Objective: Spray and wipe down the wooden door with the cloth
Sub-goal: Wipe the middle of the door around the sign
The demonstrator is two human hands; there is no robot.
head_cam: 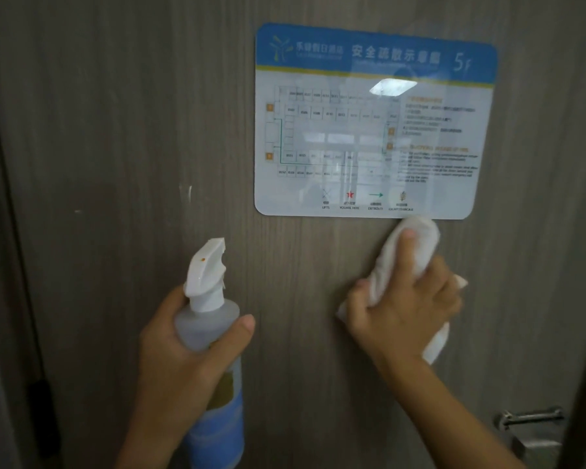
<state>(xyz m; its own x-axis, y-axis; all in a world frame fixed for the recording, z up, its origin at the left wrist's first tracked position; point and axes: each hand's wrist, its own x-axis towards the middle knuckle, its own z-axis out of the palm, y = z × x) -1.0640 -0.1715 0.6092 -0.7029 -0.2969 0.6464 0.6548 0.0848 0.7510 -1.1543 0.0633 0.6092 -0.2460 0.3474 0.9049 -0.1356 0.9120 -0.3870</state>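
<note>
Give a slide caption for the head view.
Right hand wipes wooden door with white cloth; left hand holds spray bottle.

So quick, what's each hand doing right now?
Left hand: grips the spray bottle.
Right hand: grips the white cloth against the door.

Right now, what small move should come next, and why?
Probably sweep the cloth down the bare door: the right hand grips it just under the evacuation sign, while the left hand holds the spray bottle aside.
</note>
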